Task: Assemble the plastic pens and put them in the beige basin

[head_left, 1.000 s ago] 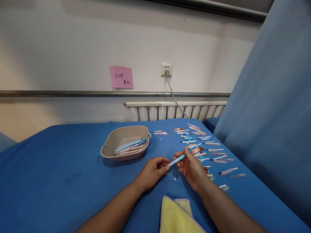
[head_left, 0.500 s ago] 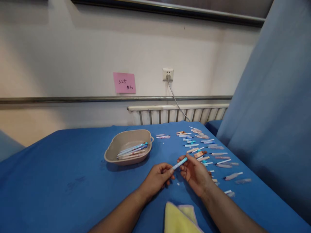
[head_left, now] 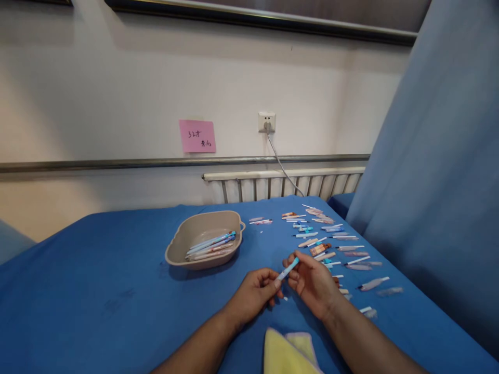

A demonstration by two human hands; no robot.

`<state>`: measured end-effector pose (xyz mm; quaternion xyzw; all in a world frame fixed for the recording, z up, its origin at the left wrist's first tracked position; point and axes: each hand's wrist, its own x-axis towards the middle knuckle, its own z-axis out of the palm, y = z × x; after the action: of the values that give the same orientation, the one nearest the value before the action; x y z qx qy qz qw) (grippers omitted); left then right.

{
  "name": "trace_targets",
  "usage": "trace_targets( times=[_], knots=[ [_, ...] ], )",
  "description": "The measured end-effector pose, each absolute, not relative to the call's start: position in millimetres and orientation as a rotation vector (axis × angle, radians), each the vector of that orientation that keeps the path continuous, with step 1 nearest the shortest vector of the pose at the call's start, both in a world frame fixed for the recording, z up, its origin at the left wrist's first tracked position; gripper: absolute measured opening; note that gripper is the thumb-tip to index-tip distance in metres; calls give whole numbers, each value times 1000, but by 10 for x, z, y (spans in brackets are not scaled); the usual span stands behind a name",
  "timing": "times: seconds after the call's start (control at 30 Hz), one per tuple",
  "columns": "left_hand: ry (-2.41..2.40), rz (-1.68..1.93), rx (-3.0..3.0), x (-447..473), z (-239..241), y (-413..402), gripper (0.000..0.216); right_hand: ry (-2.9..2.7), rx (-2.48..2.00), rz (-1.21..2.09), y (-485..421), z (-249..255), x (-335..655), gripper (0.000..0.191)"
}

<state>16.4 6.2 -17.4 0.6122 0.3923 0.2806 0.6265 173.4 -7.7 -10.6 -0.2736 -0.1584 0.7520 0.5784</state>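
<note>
A pale wall (head_left: 136, 78) fills the back, its upper part cut off by a dark-edged panel (head_left: 292, 18) that runs out of view at the top. Below spreads a blue sheet (head_left: 117, 265), cropped at the near edge. On the right hangs a blue curtain (head_left: 436, 156), its top and bottom out of view. A white radiator (head_left: 280, 174) shows only its upper part above the sheet. The tan basin (head_left: 175, 255) sits left of centre; the pens (head_left: 210, 246) in it overlap, so their count is hard to make out.

The left hand (head_left: 258, 292) is nearly closed, thumb and fingers pinching the lower end of a light blue pen (head_left: 287, 270), and hides that end. The right hand (head_left: 312, 283) is half open, fingers loosely curled, thumb at the pen's turquoise end; whether it grips cannot be told. The pen slants between both hands, above the sheet.

A yellow cloth (head_left: 286, 356) is cut off at the bottom edge. Loose pen parts (head_left: 373, 283) lie in rows on the right, some hidden behind the right hand, the clear ones blurred. A tiny white scrap (head_left: 286, 298), unidentifiable, lies just beside the left fingertips.
</note>
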Motion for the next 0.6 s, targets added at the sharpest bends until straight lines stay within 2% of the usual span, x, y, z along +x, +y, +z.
trace_targets(
  times=[0.6],
  knots=[
    [925, 616, 1445, 171, -188, 49, 33, -501, -756, 1626, -85, -116, 1691, 38]
  ],
)
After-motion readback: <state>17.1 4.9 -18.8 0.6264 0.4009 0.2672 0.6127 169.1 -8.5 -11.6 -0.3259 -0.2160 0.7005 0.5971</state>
